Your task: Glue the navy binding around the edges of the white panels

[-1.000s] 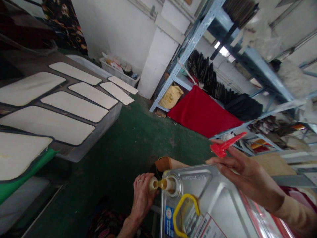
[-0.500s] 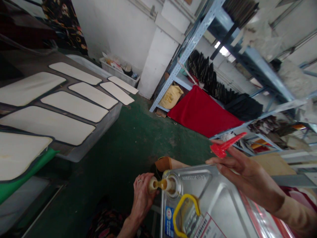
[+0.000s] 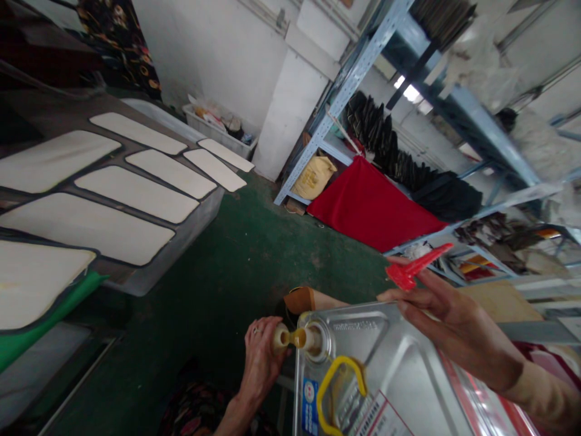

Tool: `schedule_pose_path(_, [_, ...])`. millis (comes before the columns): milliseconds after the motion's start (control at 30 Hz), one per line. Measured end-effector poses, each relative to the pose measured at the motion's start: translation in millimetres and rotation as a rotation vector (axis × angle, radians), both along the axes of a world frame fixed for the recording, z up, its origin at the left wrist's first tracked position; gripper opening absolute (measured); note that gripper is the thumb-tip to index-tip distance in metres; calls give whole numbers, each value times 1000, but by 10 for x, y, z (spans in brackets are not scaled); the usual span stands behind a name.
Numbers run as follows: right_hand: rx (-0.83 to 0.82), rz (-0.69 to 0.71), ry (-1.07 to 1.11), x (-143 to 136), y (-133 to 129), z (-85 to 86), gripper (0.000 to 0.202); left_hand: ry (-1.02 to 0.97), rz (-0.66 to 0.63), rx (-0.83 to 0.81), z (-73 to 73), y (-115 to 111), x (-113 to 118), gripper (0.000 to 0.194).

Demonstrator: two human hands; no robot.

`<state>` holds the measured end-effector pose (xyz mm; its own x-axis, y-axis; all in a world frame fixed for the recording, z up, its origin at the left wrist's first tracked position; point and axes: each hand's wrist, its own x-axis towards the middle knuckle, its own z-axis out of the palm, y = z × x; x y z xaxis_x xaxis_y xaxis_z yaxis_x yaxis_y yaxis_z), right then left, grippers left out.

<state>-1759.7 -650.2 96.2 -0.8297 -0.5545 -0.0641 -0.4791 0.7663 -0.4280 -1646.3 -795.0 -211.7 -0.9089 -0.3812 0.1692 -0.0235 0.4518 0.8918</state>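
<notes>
A silver metal can (image 3: 408, 363) with a yellow handle (image 3: 321, 399) lies tipped at the lower right. Yellowish liquid (image 3: 298, 338) runs from its spout (image 3: 314, 339) into the mouth of a small pale bottle (image 3: 280, 336). My left hand (image 3: 262, 350) is wrapped round that bottle, just left of the spout. My right hand (image 3: 454, 321) rests against the can's upper edge and holds a red plastic nozzle cap (image 3: 411, 272) between its fingers.
Pale flat panels (image 3: 136, 194) lie on a table at the left. Blue metal shelving (image 3: 345, 97) with black items and a red cloth (image 3: 372, 206) stands at the right. Behind, a white bin (image 3: 218, 130) sits by the wall. Green floor (image 3: 254, 242) shows between.
</notes>
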Motion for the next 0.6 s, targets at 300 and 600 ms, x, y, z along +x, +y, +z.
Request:
schedule_pose_path(300, [-4,-3,17,-16,30,-26,47,4,-7,1,-5,-2,-9,44])
schedule_pose_path(600, [15,-9,12,5,-22,11,49,-2,-2,0,1,-8,2,44])
